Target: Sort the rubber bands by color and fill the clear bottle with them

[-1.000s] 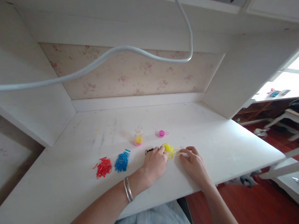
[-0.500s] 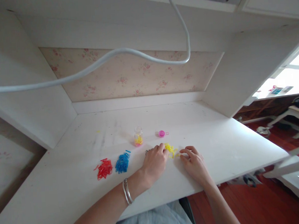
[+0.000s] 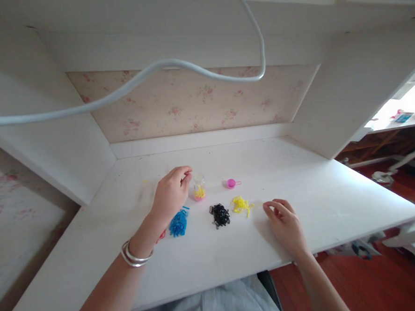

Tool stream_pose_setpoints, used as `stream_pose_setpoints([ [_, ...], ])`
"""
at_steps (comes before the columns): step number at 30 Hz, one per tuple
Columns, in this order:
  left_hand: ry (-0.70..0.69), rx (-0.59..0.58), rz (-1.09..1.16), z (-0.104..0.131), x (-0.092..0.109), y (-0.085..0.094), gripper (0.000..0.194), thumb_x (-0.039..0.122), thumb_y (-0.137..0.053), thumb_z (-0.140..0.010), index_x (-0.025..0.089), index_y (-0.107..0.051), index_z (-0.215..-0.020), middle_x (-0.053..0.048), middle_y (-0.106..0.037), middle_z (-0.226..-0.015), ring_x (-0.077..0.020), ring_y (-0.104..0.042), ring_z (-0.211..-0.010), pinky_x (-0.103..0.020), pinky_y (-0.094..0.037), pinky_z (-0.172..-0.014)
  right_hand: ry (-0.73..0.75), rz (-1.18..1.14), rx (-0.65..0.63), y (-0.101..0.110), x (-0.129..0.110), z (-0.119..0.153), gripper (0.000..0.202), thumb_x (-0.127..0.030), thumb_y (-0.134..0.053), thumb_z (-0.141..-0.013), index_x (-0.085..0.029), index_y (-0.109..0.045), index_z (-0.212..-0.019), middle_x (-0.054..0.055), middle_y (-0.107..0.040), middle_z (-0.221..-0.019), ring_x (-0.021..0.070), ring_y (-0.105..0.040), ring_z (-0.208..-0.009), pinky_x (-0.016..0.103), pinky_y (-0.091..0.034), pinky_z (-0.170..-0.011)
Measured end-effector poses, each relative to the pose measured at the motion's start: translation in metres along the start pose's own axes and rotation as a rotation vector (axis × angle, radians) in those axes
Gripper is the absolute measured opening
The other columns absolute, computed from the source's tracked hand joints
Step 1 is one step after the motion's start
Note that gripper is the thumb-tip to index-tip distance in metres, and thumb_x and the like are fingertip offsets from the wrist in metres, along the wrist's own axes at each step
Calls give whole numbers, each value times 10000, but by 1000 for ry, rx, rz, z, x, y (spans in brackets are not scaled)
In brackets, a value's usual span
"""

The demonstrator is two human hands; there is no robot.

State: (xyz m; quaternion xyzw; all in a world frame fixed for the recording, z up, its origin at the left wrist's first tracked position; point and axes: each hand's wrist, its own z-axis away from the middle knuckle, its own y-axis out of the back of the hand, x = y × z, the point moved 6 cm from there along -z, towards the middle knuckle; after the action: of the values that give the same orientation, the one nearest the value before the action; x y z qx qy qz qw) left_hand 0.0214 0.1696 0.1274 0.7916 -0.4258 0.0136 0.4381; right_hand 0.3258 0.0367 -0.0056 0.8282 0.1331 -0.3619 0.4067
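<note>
My left hand [image 3: 172,190] is at the rim of a small clear jar [image 3: 199,180], thumb and fingertips pinched together; whatever they hold is too small to make out. Yellow bands [image 3: 199,192] lie inside the jar above its pink bottom. Right of the loose pile of yellow rubber bands [image 3: 240,205], my right hand [image 3: 283,221] hovers low with its fingertips closed, and a faint yellowish trace shows beside them. A pile of black rubber bands [image 3: 219,215] sits between the hands. Blue rubber bands [image 3: 179,222] lie below my left hand, whose wrist mostly covers the red bands [image 3: 161,236].
A pink cap with a loop [image 3: 231,184] lies on the white desk [image 3: 214,263], right of the jar. Across the upper view a white cable [image 3: 174,63] hangs in front. Side panels and a shelf enclose the desk's back.
My left hand has moved left and up from the yellow pile to the jar's rim, uncovering the black bands and covering most of the red ones. My right hand has shifted slightly away from the yellow pile.
</note>
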Motion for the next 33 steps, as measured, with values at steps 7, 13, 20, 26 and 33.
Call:
stream_pose_setpoints([
  [7,54,-57,-121,-6,-7,-18,179,257,-534,-878,261,-620,-1035,19,-713,-985,-146,-653,-765,-250,-473,-722,-26,-25,16,2,3,0,304,-484,-532,-851,-219,-678,-880,40,-574,-987,104,-497,-625,268,-438,-601],
  [13,47,-57,-83,-3,-5,-19,203,271,-468,-911,255,-626,-1038,-1,-712,-975,-154,-648,-772,-264,-463,-735,-84,-136,24,-3,-7,-5,297,-483,-564,-834,-212,-683,-856,40,-580,-984,112,-529,-669,263,-447,-602],
  [20,61,48,105,27,2,0,195,263,-432,-920,200,-610,-972,-17,-651,-897,-109,-559,-679,-242,-442,-697,156,-258,-42,-26,-110,-31,206,-399,-564,-860,-230,-679,-875,20,-556,-935,85,-486,-623,231,-424,-558],
  [26,213,-38,213,71,-15,-14,206,280,-420,-926,199,-601,-981,-8,-635,-871,-84,-506,-591,-235,-446,-628,367,-157,-110,-57,-178,-50,208,-353,-503,-894,-233,-673,-896,36,-554,-976,86,-498,-640,236,-441,-607],
  [33,229,-74,255,83,-21,-21,210,270,-414,-930,202,-597,-1010,-16,-642,-885,-96,-548,-658,-243,-459,-660,493,-16,-135,-87,-201,-57,254,-332,-448,-914,-233,-680,-941,49,-571,-1012,107,-547,-701,240,-447,-650],
])
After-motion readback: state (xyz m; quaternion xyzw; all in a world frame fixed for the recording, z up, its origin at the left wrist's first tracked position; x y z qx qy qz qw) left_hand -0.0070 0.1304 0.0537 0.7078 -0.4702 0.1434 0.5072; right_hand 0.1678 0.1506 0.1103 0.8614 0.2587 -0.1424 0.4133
